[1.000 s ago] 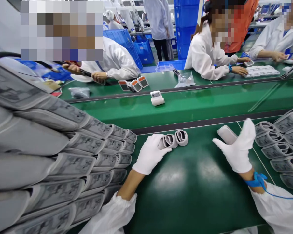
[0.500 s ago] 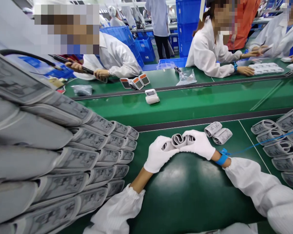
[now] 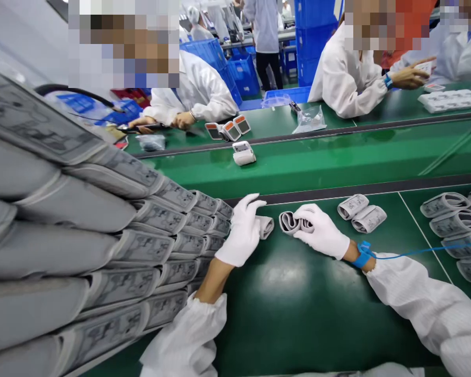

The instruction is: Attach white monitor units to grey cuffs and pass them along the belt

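Observation:
My right hand (image 3: 317, 229), in a white glove and with a blue strap at the wrist, is closed round the right side of a rolled grey blood pressure cuff (image 3: 289, 223) on the green table. To its left, my gloved left hand (image 3: 241, 230) has its index finger and thumb stretched out and apart. Beside its palm, partly hidden by the hand, lies another rolled cuff (image 3: 266, 227). A gap of table separates these cuffs. Two rolled cuffs (image 3: 353, 207) with printed faces lie together beyond my right hand.
Stacked rolled cuffs (image 3: 141, 246) form a tall wall at left; more cuffs (image 3: 451, 225) lie at right. A white device (image 3: 244, 153) sits on the green strip ahead. Co-workers in white coats work across it, near orange-and-white devices (image 3: 231, 129) and a white tray (image 3: 451, 100).
My left hand has drawn left, away from my right hand, and its fingers have spread. A cuff now lies apart beside it. The view has shifted slightly left.

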`<action>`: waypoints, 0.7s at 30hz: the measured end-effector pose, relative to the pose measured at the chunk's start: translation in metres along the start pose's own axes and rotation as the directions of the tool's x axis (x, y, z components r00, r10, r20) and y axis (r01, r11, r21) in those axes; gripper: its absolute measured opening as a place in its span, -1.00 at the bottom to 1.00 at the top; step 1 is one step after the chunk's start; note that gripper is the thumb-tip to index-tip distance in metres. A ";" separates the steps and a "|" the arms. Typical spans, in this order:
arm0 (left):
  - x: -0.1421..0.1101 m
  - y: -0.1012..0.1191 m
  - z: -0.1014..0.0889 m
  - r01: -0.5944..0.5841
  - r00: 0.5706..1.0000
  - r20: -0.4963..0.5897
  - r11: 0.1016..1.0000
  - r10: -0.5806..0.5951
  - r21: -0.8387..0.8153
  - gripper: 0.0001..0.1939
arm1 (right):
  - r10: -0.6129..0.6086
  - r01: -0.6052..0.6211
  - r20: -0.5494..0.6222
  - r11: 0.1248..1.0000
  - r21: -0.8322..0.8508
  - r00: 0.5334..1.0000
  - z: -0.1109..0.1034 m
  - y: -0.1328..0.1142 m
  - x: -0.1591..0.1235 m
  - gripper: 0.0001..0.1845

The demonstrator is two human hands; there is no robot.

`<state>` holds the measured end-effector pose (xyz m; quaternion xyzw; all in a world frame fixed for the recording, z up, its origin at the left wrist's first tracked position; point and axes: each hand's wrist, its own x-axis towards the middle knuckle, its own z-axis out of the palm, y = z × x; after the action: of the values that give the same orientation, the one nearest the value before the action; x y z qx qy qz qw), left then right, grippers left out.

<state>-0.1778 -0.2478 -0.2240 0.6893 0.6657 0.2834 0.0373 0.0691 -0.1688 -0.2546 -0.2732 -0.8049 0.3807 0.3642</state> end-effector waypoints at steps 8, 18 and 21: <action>-0.009 0.052 0.039 -0.193 0.981 -0.050 0.975 0.188 -0.111 -0.32 | 0.049 -0.051 -0.091 0.998 -0.020 0.995 -0.004 0.000 -0.001 -0.61; -0.023 0.058 0.092 0.054 0.948 -0.284 0.949 -0.147 -0.311 -0.58 | 0.230 -0.234 -0.230 0.972 0.012 0.946 -0.006 0.016 -0.003 -0.49; -0.042 0.053 0.087 0.124 0.946 -0.273 0.973 -0.174 -0.193 -0.51 | 0.126 -0.161 -0.237 0.978 -0.131 0.963 -0.009 0.016 -0.016 -0.42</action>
<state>-0.0896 -0.2651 -0.2887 0.5824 0.6873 0.4337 0.0212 0.0878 -0.1672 -0.2699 -0.3992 -0.7620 0.3112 0.4040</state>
